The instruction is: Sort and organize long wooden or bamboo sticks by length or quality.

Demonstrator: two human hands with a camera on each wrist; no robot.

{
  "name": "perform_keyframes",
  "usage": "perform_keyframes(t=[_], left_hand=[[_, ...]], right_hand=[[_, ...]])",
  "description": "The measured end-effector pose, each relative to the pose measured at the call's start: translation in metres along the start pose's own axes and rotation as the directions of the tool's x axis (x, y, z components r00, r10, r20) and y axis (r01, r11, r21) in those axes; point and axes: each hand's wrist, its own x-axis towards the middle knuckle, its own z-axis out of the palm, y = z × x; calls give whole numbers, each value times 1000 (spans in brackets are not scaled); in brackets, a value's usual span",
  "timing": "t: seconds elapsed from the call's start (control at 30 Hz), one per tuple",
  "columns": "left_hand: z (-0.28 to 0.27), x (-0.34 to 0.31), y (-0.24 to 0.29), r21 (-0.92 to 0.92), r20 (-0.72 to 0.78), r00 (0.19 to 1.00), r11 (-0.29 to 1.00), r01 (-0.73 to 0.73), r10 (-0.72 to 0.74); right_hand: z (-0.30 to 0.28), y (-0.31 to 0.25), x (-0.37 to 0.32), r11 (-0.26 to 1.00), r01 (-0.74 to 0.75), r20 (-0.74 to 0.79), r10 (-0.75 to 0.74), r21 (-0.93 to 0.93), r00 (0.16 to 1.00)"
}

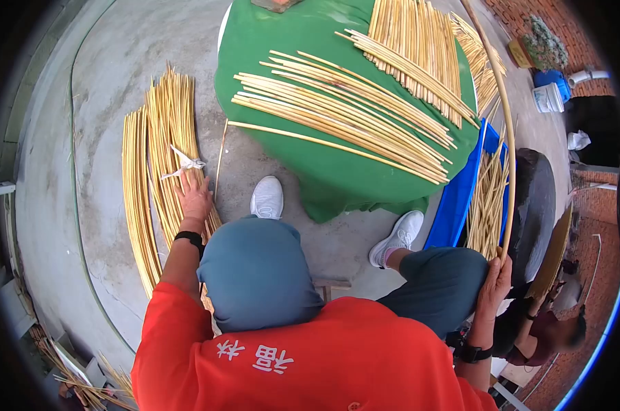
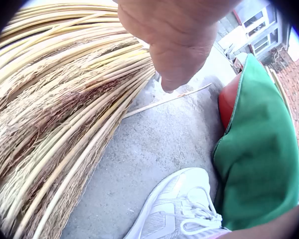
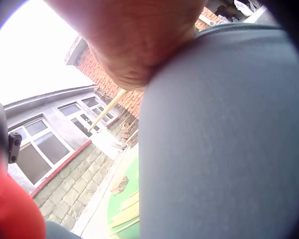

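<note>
In the head view the left hand (image 1: 195, 197) lies on a bundle of long pale stalks (image 1: 173, 130), just below a white tie (image 1: 185, 163) round it; its fingers look extended. The left wrist view has part of that hand (image 2: 177, 45) beside the stalks (image 2: 74, 99), fingertips out of sight. By the right knee, the right hand (image 1: 495, 282) grips the lower end of a long thin stick (image 1: 509, 137) that rises past the green-covered table. The right wrist view shows the hand's underside (image 3: 134, 55) against the trouser leg, with the stick (image 3: 107, 110) projecting beyond it.
Loose stalks (image 1: 337, 123) lie across the green cloth (image 1: 255, 34). A blue-lined container (image 1: 454, 198) of sticks stands right of the table. White shoes (image 1: 267, 197) rest on the concrete floor. Another person (image 1: 539, 335) is at the far right.
</note>
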Motion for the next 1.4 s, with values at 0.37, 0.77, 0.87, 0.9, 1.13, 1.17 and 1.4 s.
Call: perform_keyframes(t=[0.37, 0.77, 0.87, 0.9, 1.13, 1.17, 1.4], left_hand=[[-110, -115, 51, -571, -328, 941, 775, -271, 88], [-305, -144, 113, -700, -544, 838, 529, -481, 43], [-350, -145, 166, -495, -601, 748, 603, -626, 283], [-362, -146, 182, -326, -558, 689, 642, -694, 462], [-366, -47, 233, -177, -321, 689, 673, -718, 650], [-357, -25, 238, -124, -284, 685, 682, -720, 671], [-325, 9, 272, -47, -25, 685, 684, -728, 728]], right_hand=[[-25, 144, -37, 921, -310, -102, 340, 235, 935], [5, 306, -152, 877, -476, -393, 414, -72, 821], [7, 294, -129, 884, -463, -337, 418, -63, 844], [4, 294, -116, 878, -470, -314, 421, -94, 851], [8, 342, -16, 949, -276, -199, 244, -155, 949], [3, 347, -5, 946, -282, -204, 247, -163, 947], [-85, 361, 41, 901, -246, -153, 203, -356, 967]])
